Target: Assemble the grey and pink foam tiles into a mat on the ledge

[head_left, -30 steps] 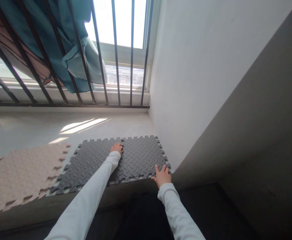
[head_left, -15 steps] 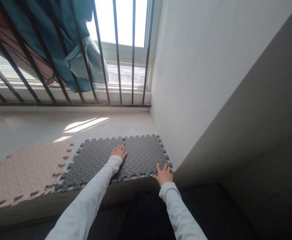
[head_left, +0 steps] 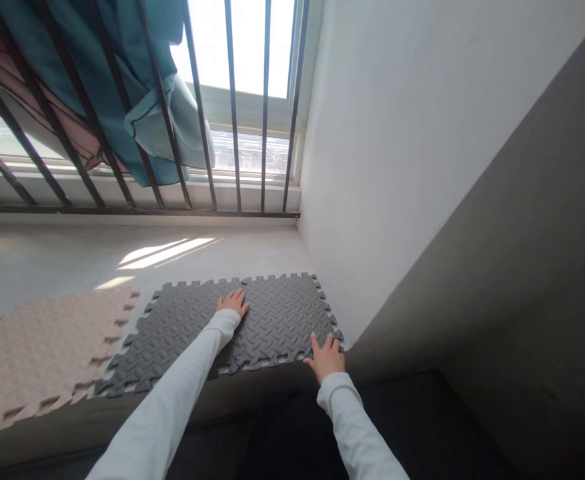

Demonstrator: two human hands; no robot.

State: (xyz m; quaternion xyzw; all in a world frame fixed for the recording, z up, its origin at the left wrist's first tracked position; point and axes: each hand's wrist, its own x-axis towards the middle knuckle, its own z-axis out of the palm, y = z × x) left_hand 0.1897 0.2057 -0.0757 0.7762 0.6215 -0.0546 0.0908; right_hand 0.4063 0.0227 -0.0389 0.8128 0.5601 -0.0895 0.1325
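Two dark grey foam mat tiles with interlocking toothed edges lie side by side on the window ledge. My left hand (head_left: 233,303) rests flat, fingers spread, near the seam between the left grey tile (head_left: 172,327) and the right grey tile (head_left: 287,313). At the front right corner of the right tile, my right hand (head_left: 327,355) lies with its fingers apart on the edge. My left forearm hides part of the left tile and the front of the seam. A pinkish-beige foam mat (head_left: 52,347) lies to the left, a narrow gap from the grey pair.
Behind the ledge (head_left: 252,253) stand dark metal railing bars (head_left: 235,120) in front of a window. Teal and pink cloth (head_left: 157,127) hangs behind the bars. A white wall (head_left: 387,147) rises directly right of the tiles. The ledge drops off at its front.
The view has shifted slightly, so the mats appear a little further left and lower. Both hands stay at nearly the same places on the grey tiles.
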